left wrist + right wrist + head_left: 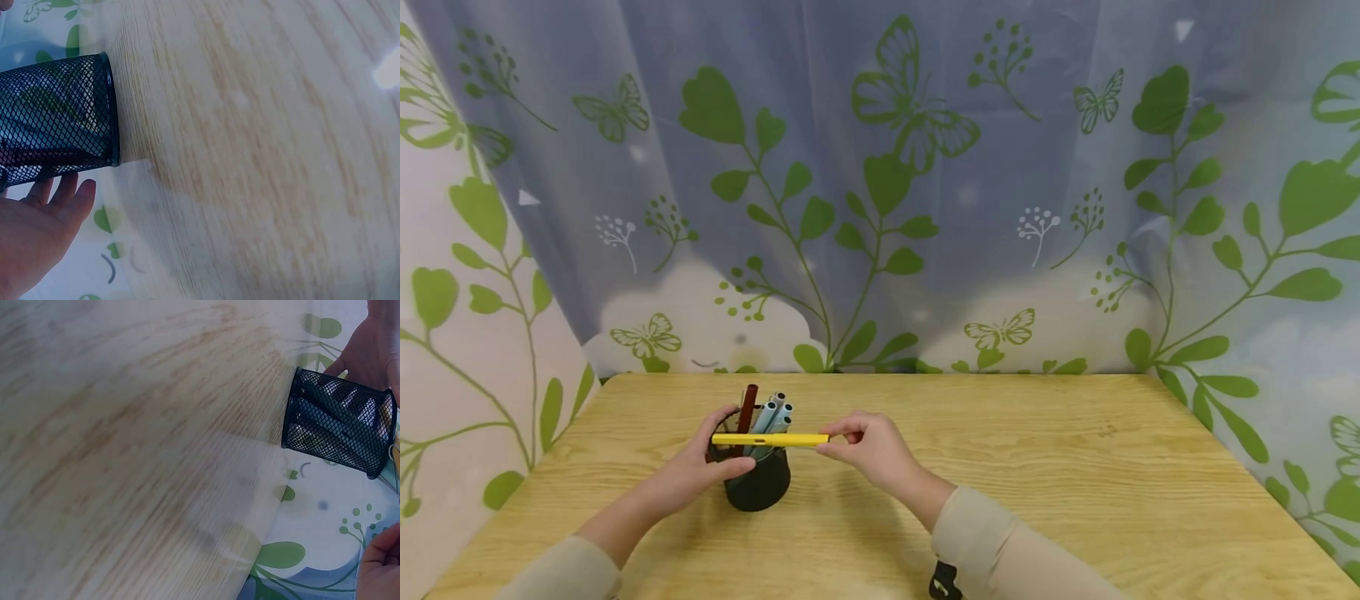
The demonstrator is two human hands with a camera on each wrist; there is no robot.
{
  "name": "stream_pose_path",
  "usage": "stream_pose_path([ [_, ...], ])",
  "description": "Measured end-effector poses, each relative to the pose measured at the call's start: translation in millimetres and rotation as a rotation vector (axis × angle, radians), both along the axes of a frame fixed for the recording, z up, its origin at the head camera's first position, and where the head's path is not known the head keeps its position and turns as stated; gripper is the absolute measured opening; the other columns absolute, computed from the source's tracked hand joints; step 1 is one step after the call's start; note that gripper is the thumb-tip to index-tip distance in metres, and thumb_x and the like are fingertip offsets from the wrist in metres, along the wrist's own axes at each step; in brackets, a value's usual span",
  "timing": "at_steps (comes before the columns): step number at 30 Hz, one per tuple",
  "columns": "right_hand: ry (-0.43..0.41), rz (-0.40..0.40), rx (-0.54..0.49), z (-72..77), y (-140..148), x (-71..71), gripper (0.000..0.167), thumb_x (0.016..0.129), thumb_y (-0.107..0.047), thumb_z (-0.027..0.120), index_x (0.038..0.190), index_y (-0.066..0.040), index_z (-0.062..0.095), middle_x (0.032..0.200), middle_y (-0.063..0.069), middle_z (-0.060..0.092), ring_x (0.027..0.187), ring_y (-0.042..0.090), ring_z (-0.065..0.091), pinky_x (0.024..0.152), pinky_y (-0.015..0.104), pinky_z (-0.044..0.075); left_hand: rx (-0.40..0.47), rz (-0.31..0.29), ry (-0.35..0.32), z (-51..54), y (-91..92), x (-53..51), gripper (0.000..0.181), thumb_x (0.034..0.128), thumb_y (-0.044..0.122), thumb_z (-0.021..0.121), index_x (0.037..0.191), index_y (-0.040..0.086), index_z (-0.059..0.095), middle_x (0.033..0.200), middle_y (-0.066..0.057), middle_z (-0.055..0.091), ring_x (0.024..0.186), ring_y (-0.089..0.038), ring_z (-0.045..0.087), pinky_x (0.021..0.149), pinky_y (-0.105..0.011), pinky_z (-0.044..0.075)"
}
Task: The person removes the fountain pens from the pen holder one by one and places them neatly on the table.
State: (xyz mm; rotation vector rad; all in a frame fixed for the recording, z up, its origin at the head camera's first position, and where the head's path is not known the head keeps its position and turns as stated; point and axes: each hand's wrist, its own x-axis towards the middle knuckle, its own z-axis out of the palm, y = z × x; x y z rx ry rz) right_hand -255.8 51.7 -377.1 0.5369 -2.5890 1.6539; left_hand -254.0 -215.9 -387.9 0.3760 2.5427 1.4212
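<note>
Pen (pixel 790 439) in right hand (pixel 876 452), left hand (pixel 688 472) gripping cup (pixel 757 487)

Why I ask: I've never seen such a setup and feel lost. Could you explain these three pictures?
There is no machine here, just a person's two bare hands. The widest picture comes from a camera worn on the head, looking forward and down; the two others come from cameras on the left and right wrists. On the wooden table stands a black mesh cup holding a dark red pen and several pale pens. The left hand holds the cup; the right hand pinches a yellow pen by one end.
</note>
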Motion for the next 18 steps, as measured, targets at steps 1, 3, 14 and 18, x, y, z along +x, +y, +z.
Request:
stream_pose_path([
  [1, -0.002, 0.000, 0.005, -0.2, 0.4, 0.0, 0.020, 0.077, -0.017, 0.077, 0.094, -0.007, 0.074, 0.065, -0.001, 0.042, 0.062, 0.014, 0.036, 0.053, 0.022, 0.029, 0.007, 0.000, -0.002, -0.3, 0.1, 0.1, 0.084, 0.0880, 0.031, 0.065, 0.147, 0.015, 0.008, 0.144, -0.028, 0.019, 0.125, -0.045, 0.033, 0.092, -0.055, 0.037],
  [3, -0.001, 0.002, 0.007, -0.3, 0.8, 0.5, 0.020, 0.077, -0.017, 0.077, 0.094, -0.007, 0.075, 0.065, -0.001, 0.042, 0.062, 0.014, 0.035, 0.053, 0.022, 0.028, 0.023, -0.001, -0.009, -0.8, -0.1, -0.2, 0.083, 0.0882, 0.030, 0.065, 0.147, 0.016, 0.008, 0.143, -0.028, 0.021, 0.123, -0.044, 0.036, 0.092, -0.053, 0.038],
  [14, -0.024, -0.008, 0.011, -0.1, 6.6, -0.5, 0.021, 0.077, -0.019, 0.077, 0.095, -0.007, 0.074, 0.066, 0.000, 0.042, 0.063, 0.015, 0.035, 0.053, 0.023, 0.028, 0.003, 0.002, -0.008, -2.6, -1.4, -2.0, 0.083, 0.0887, 0.029, 0.064, 0.147, 0.017, 0.007, 0.146, -0.028, 0.015, 0.127, -0.049, 0.028, 0.092, -0.057, 0.035],
  [18, -0.024, -0.010, 0.011, -0.4, 8.8, -0.2, 0.020, 0.078, -0.019, 0.076, 0.094, -0.007, 0.074, 0.066, 0.000, 0.043, 0.063, 0.015, 0.035, 0.054, 0.023, 0.029, -0.015, 0.003, -0.004, -2.4, -1.4, -1.6, 0.083, 0.0885, 0.030, 0.064, 0.148, 0.017, 0.007, 0.147, -0.030, 0.012, 0.127, -0.050, 0.027, 0.092, -0.058, 0.035],
])
